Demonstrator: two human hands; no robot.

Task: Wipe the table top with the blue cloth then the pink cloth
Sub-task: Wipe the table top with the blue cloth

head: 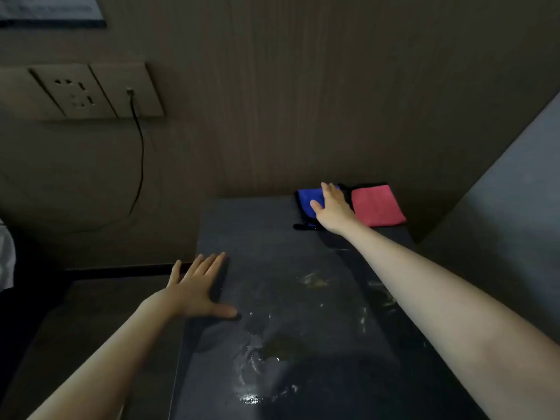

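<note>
Reaching flat-fingered onto the folded blue cloth [307, 202] at the dark table top's [272, 237] far edge, the right hand [331, 210] should grip it firmly before wiping the wet smears [272, 353].

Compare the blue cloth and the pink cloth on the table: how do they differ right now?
The blue cloth lies left of the pink cloth. The right hand rests on the blue cloth with straight fingers, covering part of it; the pink cloth is untouched and fully in view. The blue cloth shows a black edge at its near corner; the pink cloth shows none there. Both lie flat, side by side, at the table's far end by the wall.
</note>
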